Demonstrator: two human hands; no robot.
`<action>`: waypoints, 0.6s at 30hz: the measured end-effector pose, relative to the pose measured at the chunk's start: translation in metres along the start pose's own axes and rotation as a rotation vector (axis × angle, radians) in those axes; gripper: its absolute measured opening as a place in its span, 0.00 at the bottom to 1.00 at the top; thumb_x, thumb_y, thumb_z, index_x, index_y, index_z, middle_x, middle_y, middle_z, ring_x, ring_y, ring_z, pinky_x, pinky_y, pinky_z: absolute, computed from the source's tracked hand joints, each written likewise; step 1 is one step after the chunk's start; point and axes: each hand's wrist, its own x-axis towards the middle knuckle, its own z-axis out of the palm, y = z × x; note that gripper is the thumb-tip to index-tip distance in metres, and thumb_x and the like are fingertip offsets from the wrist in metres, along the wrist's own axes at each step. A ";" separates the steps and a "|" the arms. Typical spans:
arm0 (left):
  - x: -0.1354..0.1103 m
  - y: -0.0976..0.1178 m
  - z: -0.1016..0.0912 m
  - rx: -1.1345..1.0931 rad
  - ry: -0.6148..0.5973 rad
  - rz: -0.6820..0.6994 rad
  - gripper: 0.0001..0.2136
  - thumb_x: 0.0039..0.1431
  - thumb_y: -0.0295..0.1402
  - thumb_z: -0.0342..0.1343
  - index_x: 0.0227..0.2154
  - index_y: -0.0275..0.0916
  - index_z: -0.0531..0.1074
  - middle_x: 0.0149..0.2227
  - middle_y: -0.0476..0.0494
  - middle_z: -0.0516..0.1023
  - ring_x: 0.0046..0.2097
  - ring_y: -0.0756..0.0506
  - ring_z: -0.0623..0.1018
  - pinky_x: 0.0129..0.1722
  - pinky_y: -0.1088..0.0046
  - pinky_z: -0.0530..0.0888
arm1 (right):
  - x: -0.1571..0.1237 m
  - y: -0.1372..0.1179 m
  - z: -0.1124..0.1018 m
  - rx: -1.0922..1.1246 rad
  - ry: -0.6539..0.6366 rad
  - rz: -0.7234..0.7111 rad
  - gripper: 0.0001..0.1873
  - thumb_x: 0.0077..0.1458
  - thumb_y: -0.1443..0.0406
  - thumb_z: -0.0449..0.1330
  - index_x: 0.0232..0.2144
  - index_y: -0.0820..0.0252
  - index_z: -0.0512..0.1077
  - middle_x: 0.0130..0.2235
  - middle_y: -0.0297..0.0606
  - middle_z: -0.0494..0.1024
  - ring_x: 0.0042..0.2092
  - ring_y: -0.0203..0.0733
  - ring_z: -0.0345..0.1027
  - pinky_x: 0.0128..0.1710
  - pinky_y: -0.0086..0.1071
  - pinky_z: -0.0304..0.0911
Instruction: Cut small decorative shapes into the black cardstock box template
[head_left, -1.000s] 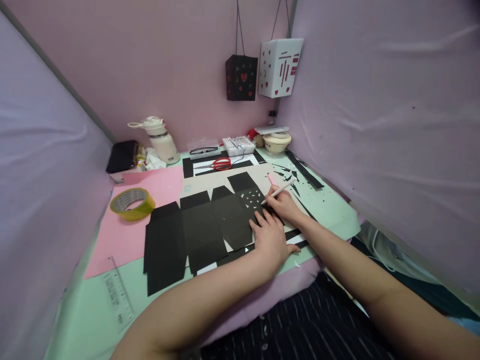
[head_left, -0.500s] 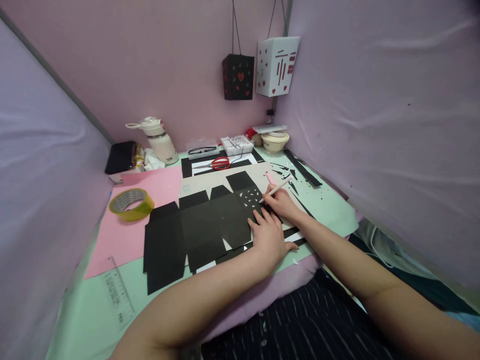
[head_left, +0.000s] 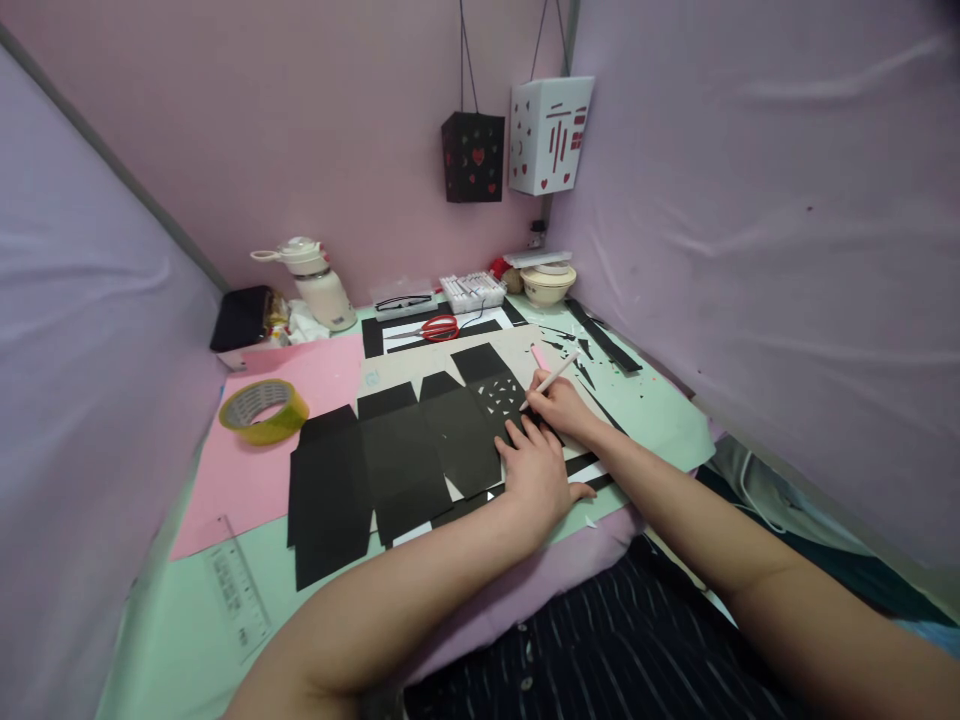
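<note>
A sheet of black card (head_left: pixel 405 450), cut into joined panels with flaps, lies flat on a pale board (head_left: pixel 390 375). Its right panel has a cluster of small cut-out shapes (head_left: pixel 496 397). My left hand (head_left: pixel 536 475) rests on the card's lower right, its fingers spread and the palm down. Just above it, my right hand (head_left: pixel 559 402) grips a slim white pen-shaped tool (head_left: pixel 559 372), its tip down at the card beside the cut-outs. What kind of tip it has is too small to tell. Behind the right hand lies a pink stick-like object (head_left: pixel 538 355).
Red-handled scissors (head_left: pixel 439 328), a box of markers (head_left: pixel 472 291) and a lidded bowl (head_left: pixel 547 287) are at the back. Left are yellow tape (head_left: pixel 264 410), a clear ruler (head_left: pixel 238 590), pink paper (head_left: pixel 225 480) and a bottle (head_left: pixel 326 290). Black scraps (head_left: pixel 585 372) lie right. Two paper lanterns (head_left: pixel 474 160) hang above.
The tip of the white pen-shaped tool has moved very slightly down the card with my right hand. My left hand stays in place. The whole view has shifted a little.
</note>
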 end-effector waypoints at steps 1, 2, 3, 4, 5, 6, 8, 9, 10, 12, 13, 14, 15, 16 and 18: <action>0.000 0.000 0.000 0.001 0.000 0.000 0.51 0.48 0.65 0.47 0.63 0.26 0.50 0.63 0.20 0.51 0.62 0.22 0.54 0.55 0.42 0.60 | 0.000 0.000 0.000 0.008 0.007 -0.003 0.04 0.47 0.67 0.53 0.22 0.57 0.62 0.21 0.29 0.69 0.26 0.37 0.63 0.28 0.30 0.56; 0.000 0.000 0.000 0.002 -0.001 0.000 0.51 0.48 0.65 0.47 0.63 0.25 0.50 0.63 0.20 0.51 0.62 0.22 0.54 0.55 0.42 0.60 | -0.001 -0.001 0.000 0.015 0.017 -0.006 0.04 0.47 0.67 0.53 0.23 0.57 0.62 0.21 0.29 0.69 0.26 0.37 0.63 0.28 0.30 0.57; 0.000 0.000 0.000 0.002 0.000 0.000 0.50 0.48 0.65 0.47 0.63 0.25 0.50 0.63 0.20 0.51 0.62 0.22 0.54 0.55 0.42 0.60 | -0.001 -0.001 -0.001 0.019 0.029 -0.008 0.04 0.48 0.66 0.53 0.23 0.57 0.62 0.22 0.29 0.70 0.26 0.37 0.64 0.29 0.30 0.57; 0.000 0.000 0.000 0.003 0.000 0.000 0.50 0.48 0.64 0.47 0.63 0.25 0.50 0.63 0.20 0.51 0.62 0.22 0.54 0.55 0.42 0.60 | -0.001 -0.002 -0.001 0.019 0.039 -0.010 0.04 0.48 0.66 0.53 0.23 0.57 0.63 0.22 0.29 0.70 0.27 0.37 0.64 0.29 0.30 0.57; 0.000 0.000 0.000 0.003 -0.001 0.000 0.50 0.48 0.64 0.47 0.63 0.25 0.50 0.63 0.20 0.52 0.62 0.22 0.54 0.54 0.42 0.60 | -0.002 -0.002 -0.001 0.014 0.047 -0.010 0.04 0.49 0.66 0.53 0.23 0.57 0.63 0.22 0.29 0.70 0.27 0.37 0.64 0.29 0.30 0.57; 0.000 0.000 0.000 0.004 -0.002 0.000 0.50 0.49 0.64 0.47 0.63 0.25 0.50 0.63 0.20 0.52 0.62 0.22 0.54 0.55 0.42 0.60 | -0.002 -0.002 -0.001 0.008 0.049 -0.010 0.04 0.49 0.65 0.53 0.23 0.57 0.63 0.23 0.29 0.71 0.27 0.37 0.64 0.30 0.30 0.57; 0.000 0.000 0.000 0.005 -0.007 0.000 0.50 0.49 0.64 0.47 0.63 0.25 0.50 0.63 0.21 0.51 0.62 0.22 0.54 0.55 0.42 0.60 | -0.002 -0.003 -0.001 0.000 0.043 -0.009 0.05 0.49 0.65 0.53 0.23 0.57 0.63 0.23 0.30 0.71 0.27 0.37 0.64 0.30 0.30 0.57; 0.000 0.000 0.000 0.004 -0.009 0.001 0.50 0.48 0.64 0.47 0.63 0.26 0.50 0.64 0.21 0.51 0.62 0.22 0.54 0.55 0.42 0.60 | -0.002 -0.003 -0.001 -0.001 0.041 -0.008 0.05 0.50 0.65 0.54 0.23 0.57 0.63 0.23 0.30 0.71 0.27 0.37 0.65 0.30 0.30 0.57; 0.000 0.000 0.000 0.004 -0.010 0.002 0.50 0.48 0.64 0.47 0.63 0.26 0.50 0.64 0.21 0.51 0.62 0.22 0.54 0.55 0.42 0.60 | -0.002 -0.003 -0.001 0.000 0.039 -0.007 0.05 0.50 0.65 0.54 0.23 0.57 0.63 0.23 0.30 0.71 0.27 0.37 0.65 0.30 0.30 0.57; 0.000 0.000 0.000 0.003 -0.008 0.001 0.50 0.48 0.64 0.48 0.63 0.26 0.51 0.63 0.21 0.52 0.62 0.22 0.55 0.54 0.42 0.60 | -0.002 -0.004 -0.001 -0.002 0.038 -0.008 0.05 0.50 0.65 0.54 0.23 0.57 0.63 0.23 0.30 0.71 0.28 0.37 0.65 0.30 0.30 0.57; 0.001 0.000 0.000 0.001 -0.005 0.000 0.50 0.48 0.64 0.48 0.63 0.26 0.51 0.63 0.21 0.52 0.62 0.22 0.55 0.54 0.42 0.60 | -0.002 -0.004 -0.001 -0.004 0.036 -0.008 0.05 0.49 0.65 0.54 0.23 0.57 0.63 0.23 0.30 0.71 0.28 0.37 0.65 0.30 0.30 0.57; 0.001 0.000 0.000 0.000 -0.002 -0.001 0.50 0.47 0.64 0.49 0.63 0.25 0.51 0.63 0.21 0.53 0.62 0.22 0.55 0.54 0.42 0.60 | -0.002 -0.004 -0.001 -0.006 0.034 -0.011 0.05 0.49 0.65 0.54 0.23 0.57 0.63 0.23 0.30 0.71 0.28 0.37 0.65 0.30 0.30 0.57; 0.001 0.000 0.000 -0.001 0.001 -0.002 0.51 0.47 0.64 0.49 0.62 0.25 0.52 0.63 0.20 0.53 0.62 0.22 0.55 0.54 0.42 0.60 | -0.002 -0.004 -0.001 -0.006 0.034 -0.013 0.05 0.49 0.65 0.54 0.23 0.57 0.63 0.23 0.30 0.72 0.28 0.37 0.65 0.30 0.30 0.57; 0.001 0.000 0.001 -0.002 0.003 -0.002 0.51 0.47 0.64 0.49 0.62 0.25 0.52 0.63 0.20 0.53 0.62 0.22 0.55 0.54 0.42 0.60 | -0.003 -0.004 -0.001 -0.007 0.032 -0.014 0.05 0.49 0.65 0.54 0.23 0.57 0.63 0.24 0.30 0.72 0.28 0.37 0.65 0.30 0.30 0.57; 0.001 0.001 0.001 -0.002 0.003 -0.001 0.51 0.47 0.64 0.50 0.62 0.25 0.52 0.63 0.20 0.53 0.62 0.22 0.55 0.54 0.42 0.60 | -0.003 -0.004 -0.001 -0.009 0.030 -0.015 0.05 0.50 0.65 0.54 0.23 0.57 0.64 0.24 0.30 0.72 0.28 0.37 0.65 0.30 0.30 0.57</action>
